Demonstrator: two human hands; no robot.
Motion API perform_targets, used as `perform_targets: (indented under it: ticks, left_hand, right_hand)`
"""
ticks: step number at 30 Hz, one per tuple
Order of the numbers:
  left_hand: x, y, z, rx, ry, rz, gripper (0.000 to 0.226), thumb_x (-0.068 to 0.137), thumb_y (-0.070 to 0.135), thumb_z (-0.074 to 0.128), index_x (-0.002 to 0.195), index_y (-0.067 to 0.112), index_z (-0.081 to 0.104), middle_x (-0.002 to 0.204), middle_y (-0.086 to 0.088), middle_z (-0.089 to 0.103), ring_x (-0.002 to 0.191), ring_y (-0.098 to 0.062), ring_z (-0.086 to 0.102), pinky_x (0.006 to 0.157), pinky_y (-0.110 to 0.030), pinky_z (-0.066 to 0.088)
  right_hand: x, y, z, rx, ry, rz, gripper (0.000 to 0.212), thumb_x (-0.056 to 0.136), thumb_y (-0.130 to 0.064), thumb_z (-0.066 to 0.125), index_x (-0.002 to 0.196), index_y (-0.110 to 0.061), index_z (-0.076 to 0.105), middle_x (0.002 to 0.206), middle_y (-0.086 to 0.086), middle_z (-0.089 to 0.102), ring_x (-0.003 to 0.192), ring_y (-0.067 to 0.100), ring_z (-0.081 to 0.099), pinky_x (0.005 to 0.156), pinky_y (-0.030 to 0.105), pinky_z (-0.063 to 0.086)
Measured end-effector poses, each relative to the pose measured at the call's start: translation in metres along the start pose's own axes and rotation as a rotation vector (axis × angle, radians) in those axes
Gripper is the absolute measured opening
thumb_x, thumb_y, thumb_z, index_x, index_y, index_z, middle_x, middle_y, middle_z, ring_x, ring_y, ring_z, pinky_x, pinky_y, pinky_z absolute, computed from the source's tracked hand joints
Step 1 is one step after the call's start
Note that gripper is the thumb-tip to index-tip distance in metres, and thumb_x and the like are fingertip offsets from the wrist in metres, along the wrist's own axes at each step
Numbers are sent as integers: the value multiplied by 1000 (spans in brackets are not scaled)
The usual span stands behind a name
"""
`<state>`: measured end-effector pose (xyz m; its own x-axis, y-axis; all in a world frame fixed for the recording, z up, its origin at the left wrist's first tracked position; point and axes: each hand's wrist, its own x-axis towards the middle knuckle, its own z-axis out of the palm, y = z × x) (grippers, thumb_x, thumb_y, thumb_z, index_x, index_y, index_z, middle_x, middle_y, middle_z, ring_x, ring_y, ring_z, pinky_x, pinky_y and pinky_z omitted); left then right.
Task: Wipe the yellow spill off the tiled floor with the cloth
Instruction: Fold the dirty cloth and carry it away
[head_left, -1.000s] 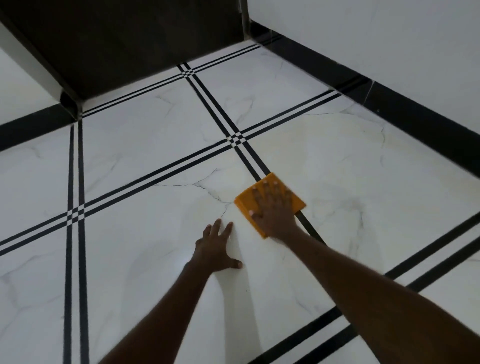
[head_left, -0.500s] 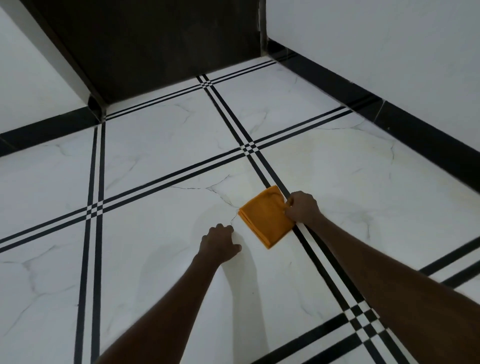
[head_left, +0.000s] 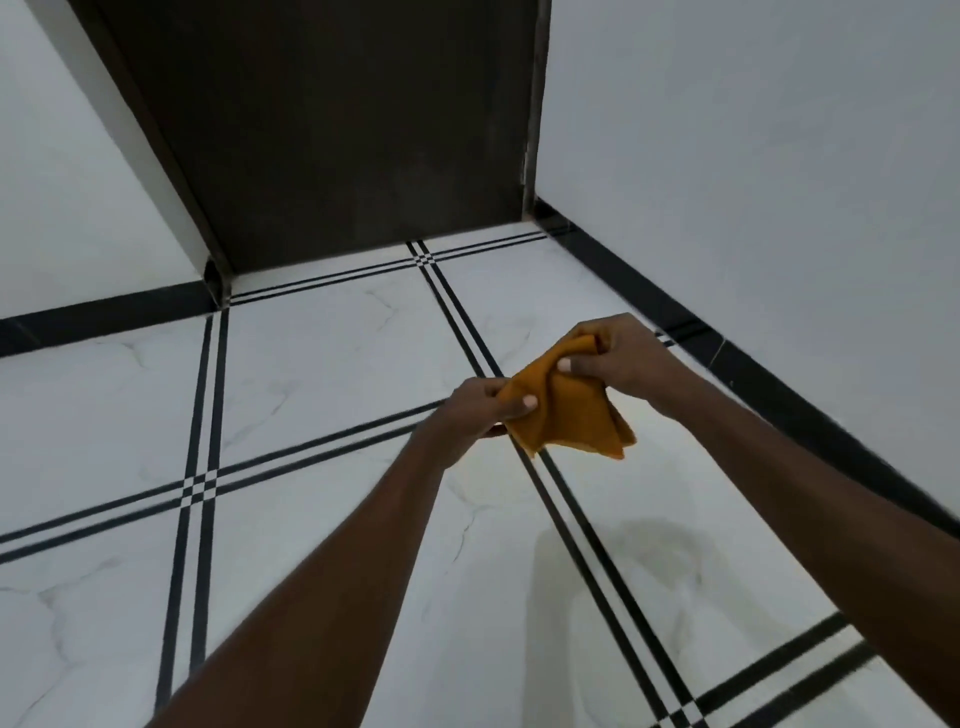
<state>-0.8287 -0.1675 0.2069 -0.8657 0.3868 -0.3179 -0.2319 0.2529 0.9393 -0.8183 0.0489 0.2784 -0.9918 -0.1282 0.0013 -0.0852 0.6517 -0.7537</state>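
The cloth (head_left: 566, 410), orange and bunched, hangs above the tiled floor (head_left: 322, 364), pinched by both hands: left hand (head_left: 480, 415) at its nine o'clock, right hand (head_left: 618, 358) at one o'clock. A dark door (head_left: 332, 130) stands at twelve; a faint yellowish smear (head_left: 498, 480) lies below.

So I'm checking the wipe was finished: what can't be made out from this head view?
- Floor under the cloth: hidden by both hands, left hand, right hand.
- Faint yellowish mark: too pale to tell residue from marble veining.
- Cloth's underside: folded away.
- Floor near the person: cut off by the bottom edge.
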Motion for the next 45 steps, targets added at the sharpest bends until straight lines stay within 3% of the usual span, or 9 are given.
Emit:
perform_targets:
  ticks: [7,10,13,19,25,30,39,42,45]
  left_hand:
    - [-55,205,-50,40,441,149,41,85,45,78,116,21,66,109,6,68,99,-13,66,73,-27,57]
    - [-100,303,-65,-14,383,263,29,89,45,73,106,22,71,98,5,73,93,-14,71,71,-24,58]
    - [-146,402,-73,103,196,294,39,84,59,72,110,30,73,102,11,76,95,-7,72,81,-27,60]
    - [-219,586,-93,409,530,543,25,90,35,70,113,24,73,100,9,76,86,-9,71,76,-29,62]
    - [-300,761,-118,434,471,568,16,97,28,63,105,21,74,98,7,72,88,-9,65,70,-19,47]
    - [-359,872,-130,376,413,548,12,95,37,66,100,32,75,107,4,71,101,-18,67,84,-36,57]
    - [-400,818,-49,-75,450,126,30,97,35,67,103,6,73,93,-10,73,81,-21,68,77,-32,58]
    - [-433,776,-4,-220,207,-120,60,102,54,46,108,2,75,105,-15,78,102,-28,74,94,-39,58]
    - [-464,771,29,-429,-14,-45,74,104,60,29,128,2,66,119,-14,75,115,-29,70,106,-42,52]
  right_hand:
    - [21,-180,-110,-6,214,93,42,88,-34,77,125,-16,67,113,0,66,97,22,66,77,33,60]
    - [34,-265,-162,-55,293,43,30,90,-25,77,119,-19,73,98,2,72,77,15,69,65,23,59]
    - [45,-355,-225,-86,349,73,19,91,-21,74,108,-14,78,98,5,74,81,21,71,75,36,64]
    - [40,-514,-358,-127,429,129,13,90,-19,73,93,-8,79,84,10,75,72,26,73,74,46,65]
    - [-9,-628,-491,-68,161,38,36,98,-44,63,86,-12,74,87,9,72,84,27,71,73,34,58]
    - [-67,-677,-567,119,-114,28,69,71,-78,65,106,-19,70,95,1,79,89,27,78,82,42,63]
    - [-163,-702,-598,473,-18,172,50,91,-41,72,129,-11,59,117,15,70,104,35,68,88,49,59]
    - [-188,-697,-596,545,39,215,53,92,-37,73,135,-12,55,124,15,67,112,36,65,98,55,55]
    - [-215,-697,-599,630,44,234,47,96,-34,68,135,-12,53,123,15,66,109,35,65,91,51,57]
